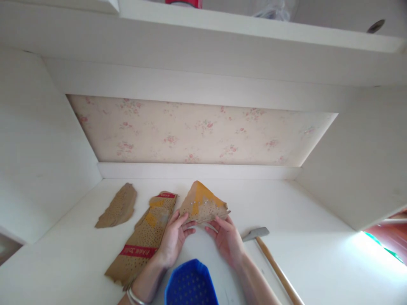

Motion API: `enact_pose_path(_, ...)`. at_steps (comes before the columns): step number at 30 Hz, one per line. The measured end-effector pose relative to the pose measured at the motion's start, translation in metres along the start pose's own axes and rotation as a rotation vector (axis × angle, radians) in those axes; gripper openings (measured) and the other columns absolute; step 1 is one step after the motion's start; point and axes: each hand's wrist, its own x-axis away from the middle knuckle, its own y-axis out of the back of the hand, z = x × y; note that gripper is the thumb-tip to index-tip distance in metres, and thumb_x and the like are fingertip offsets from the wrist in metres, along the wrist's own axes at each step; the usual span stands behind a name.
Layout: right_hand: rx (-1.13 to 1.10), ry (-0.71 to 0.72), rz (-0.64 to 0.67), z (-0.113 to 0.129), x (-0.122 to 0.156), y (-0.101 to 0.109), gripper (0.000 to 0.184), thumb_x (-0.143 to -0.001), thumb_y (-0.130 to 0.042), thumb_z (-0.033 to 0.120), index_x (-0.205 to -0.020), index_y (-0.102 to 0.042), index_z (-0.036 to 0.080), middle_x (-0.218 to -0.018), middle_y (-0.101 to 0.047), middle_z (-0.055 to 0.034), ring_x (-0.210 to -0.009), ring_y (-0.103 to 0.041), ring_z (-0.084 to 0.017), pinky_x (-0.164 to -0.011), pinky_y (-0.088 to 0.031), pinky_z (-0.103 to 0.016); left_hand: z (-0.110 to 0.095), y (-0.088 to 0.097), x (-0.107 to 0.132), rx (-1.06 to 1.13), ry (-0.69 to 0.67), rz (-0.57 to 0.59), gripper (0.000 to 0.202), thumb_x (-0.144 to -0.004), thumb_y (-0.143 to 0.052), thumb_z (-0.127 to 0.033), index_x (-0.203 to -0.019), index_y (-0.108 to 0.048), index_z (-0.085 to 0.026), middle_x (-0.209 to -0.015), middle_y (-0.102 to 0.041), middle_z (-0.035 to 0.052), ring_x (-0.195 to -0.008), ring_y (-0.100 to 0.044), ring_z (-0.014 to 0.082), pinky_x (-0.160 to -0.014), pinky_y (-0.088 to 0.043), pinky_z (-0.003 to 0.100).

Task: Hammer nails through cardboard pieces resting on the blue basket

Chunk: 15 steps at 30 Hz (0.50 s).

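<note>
A torn, roughly triangular piece of brown cardboard [202,199] with an orange patch and several small holes is held up off the white surface. My left hand [174,235] grips its lower left edge, thumb on the near face. On the lower right edge, my right hand [225,237] pinches it the same way. Beside my left forearm lies a long perforated cardboard piece [144,233] with red printed bands and orange patches. Between my forearms sits a blue plastic basket [190,281] with a holed bottom, cut off by the lower frame edge.
A smaller brown cardboard piece [117,206] lies at the far left. Right of my right hand rests a hammer [276,269] with a wooden handle and grey head. White side panels and an overhead shelf [203,51] enclose the surface; floral wallpaper [203,131] shows behind.
</note>
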Motion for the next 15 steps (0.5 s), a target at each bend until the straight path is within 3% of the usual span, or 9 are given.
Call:
enact_pose_path(4,-0.009,0.005,-0.012,0.0015,0.0,0.0008,0.049,-0.083,-0.073,0.017,-0.125,-0.056,0.032,-0.102,-0.071,0.0009,-0.083,-0.068,-0.017,-0.07,-0.055,-0.031,-0.0004,0.0015,0.0001,0.0,0.001,0.014,0.03,-0.075,-0.07,-0.013,-0.099,-0.053,-0.021,-0.095,-0.069,0.003,-0.068,-0.069,0.0157,-0.057,-0.054,0.026)
enact_pose_path(8,-0.012,0.007,0.016,0.0031,0.0021,0.0009,0.051,-0.084,-0.072,0.017,-0.126,-0.054,0.038,-0.106,-0.069,0.0039,-0.084,-0.068,-0.016,-0.07,-0.055,-0.03,-0.0012,0.0019,0.0004,-0.02,-0.006,0.039,0.037,-0.075,-0.066,-0.01,-0.108,-0.055,-0.021,-0.098,-0.069,0.004,-0.067,-0.067,0.0136,-0.057,-0.052,0.024)
enact_pose_path(15,0.005,0.011,0.079,0.0064,0.0065,-0.0007,0.046,-0.08,-0.073,0.014,-0.122,-0.061,0.029,-0.11,-0.069,-0.0017,-0.096,-0.064,-0.019,-0.076,-0.053,-0.032,-0.0058,-0.0035,0.0096,-0.093,-0.029,0.057,0.056,-0.069,-0.064,-0.006,-0.122,-0.055,-0.023,-0.103,-0.07,0.0035,-0.075,-0.066,0.0149,-0.061,-0.052,0.025)
